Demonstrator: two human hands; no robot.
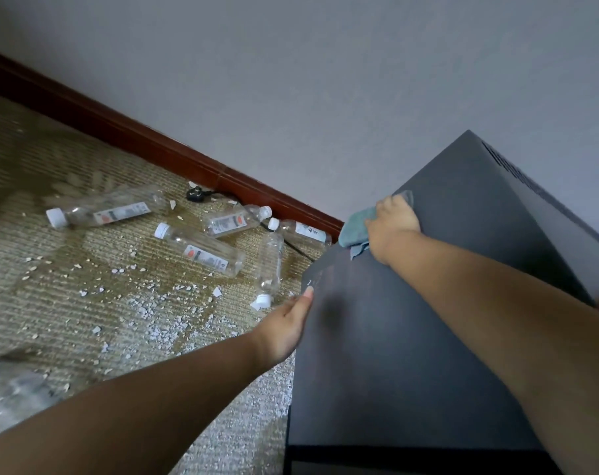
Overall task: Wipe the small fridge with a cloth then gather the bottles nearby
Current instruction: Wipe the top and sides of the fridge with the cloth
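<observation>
Your right hand (392, 228) presses the soft blue-green cloth (354, 228) on the top edge of the small dark grey fridge (377, 371), near its far corner. Its fingers (395, 203) curl over the cloth and grip it. Your left hand (288, 323) lies on the fridge's side with straight fingers and holds nothing. Five clear plastic bottles with white caps (198, 250) lie on their sides on the tan striped carpet (68, 303), left of the fridge and near the dark red baseboard (154, 145). Little white crumbs (147, 313) lie around them. A black plug (196, 194) lies by the baseboard.
</observation>
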